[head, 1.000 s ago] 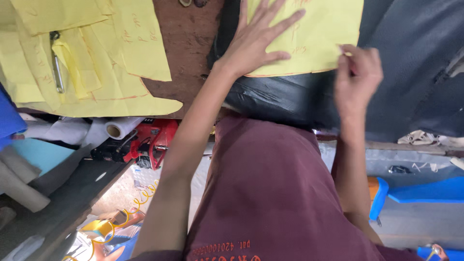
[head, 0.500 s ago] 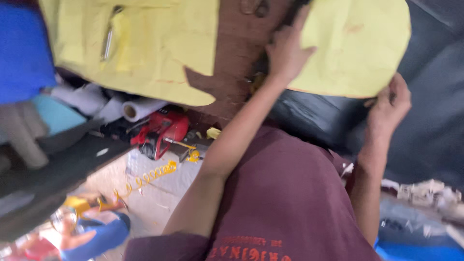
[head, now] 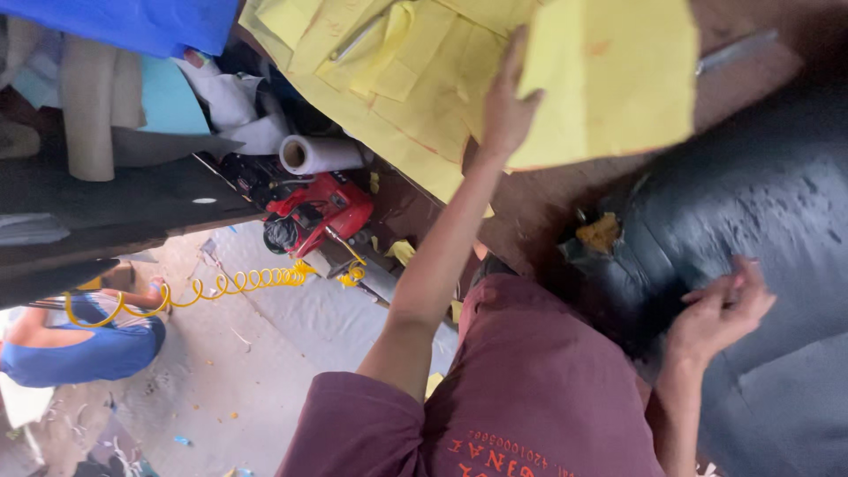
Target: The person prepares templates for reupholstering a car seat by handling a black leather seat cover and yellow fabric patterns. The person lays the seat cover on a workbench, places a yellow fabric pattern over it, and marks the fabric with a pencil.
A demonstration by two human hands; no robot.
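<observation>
Left hand (head: 505, 110): my fingers pinch the yellow sheet (head: 609, 84), lifted at far centre over the table (head: 548, 199).
Right hand (head: 720, 309): loosely curled, pressing black leather (head: 777, 212), right.
Care: I'd keep the sheet flat.

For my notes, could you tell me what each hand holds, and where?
Left hand grips the yellow sheet at its left edge; right hand rests on black material, holding nothing.

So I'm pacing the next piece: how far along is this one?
Done: other yellow patterns lie stacked on the table. In hand: the left hand lifts a yellow pattern sheet; the right hand rests on the black leather. Left: the leather shows no cuts.
</observation>
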